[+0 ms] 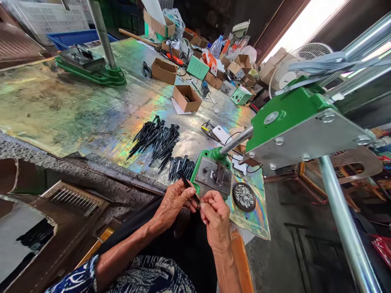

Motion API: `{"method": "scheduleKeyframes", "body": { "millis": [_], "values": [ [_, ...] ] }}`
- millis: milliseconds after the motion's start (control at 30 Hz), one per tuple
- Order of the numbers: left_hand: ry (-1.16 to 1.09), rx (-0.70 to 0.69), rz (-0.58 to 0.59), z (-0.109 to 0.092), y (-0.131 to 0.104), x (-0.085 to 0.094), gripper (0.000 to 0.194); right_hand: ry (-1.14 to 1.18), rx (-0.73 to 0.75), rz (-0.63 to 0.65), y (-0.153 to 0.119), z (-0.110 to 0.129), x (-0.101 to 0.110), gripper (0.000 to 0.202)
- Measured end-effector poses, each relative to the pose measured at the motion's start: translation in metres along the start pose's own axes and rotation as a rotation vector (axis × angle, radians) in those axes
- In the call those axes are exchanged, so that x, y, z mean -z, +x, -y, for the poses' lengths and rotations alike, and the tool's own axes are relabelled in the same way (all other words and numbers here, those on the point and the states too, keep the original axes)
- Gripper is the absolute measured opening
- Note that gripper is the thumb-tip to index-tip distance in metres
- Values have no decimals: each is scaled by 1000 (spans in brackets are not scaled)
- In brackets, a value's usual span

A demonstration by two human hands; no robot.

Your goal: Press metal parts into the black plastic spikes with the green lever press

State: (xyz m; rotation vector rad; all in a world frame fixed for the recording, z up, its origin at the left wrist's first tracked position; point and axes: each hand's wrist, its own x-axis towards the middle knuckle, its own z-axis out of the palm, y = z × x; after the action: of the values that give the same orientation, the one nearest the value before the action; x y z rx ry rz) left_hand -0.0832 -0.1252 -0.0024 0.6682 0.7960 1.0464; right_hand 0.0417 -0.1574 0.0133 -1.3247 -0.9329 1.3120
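Note:
My left hand (174, 205) is closed around a slim black plastic part (183, 177), held slantwise over my lap at the table's front edge. The fingertips of my right hand (216, 213) pinch together at the lower end of that part; whatever lies between them is too small to make out. Just beyond my hands is the green-based press (203, 156), with a metal fixture plate (210, 175) on its base. Similar black parts lie in a small group (180, 167) left of the press and in a larger pile (155, 138) behind. A round dark dish (244, 207) of small silvery pieces stands right of the press.
The press's green head (284, 114) juts over the right side. A second green press base (91, 69) stands at the far left. Open cardboard boxes (187, 99), tools and a fan (287, 73) crowd the back. More black parts (36, 234) lie in a container at lower left.

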Motion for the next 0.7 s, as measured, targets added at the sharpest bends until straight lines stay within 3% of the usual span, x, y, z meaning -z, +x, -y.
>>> {"method": "scheduleKeyframes", "body": {
  "millis": [333,700],
  "values": [
    [159,34,211,-13,28,-8,35,140,12,-131,20,-2,14,20],
    [433,-180,151,9,74,-34,15,250,10,-374,55,-5,25,21]
  ]
}}
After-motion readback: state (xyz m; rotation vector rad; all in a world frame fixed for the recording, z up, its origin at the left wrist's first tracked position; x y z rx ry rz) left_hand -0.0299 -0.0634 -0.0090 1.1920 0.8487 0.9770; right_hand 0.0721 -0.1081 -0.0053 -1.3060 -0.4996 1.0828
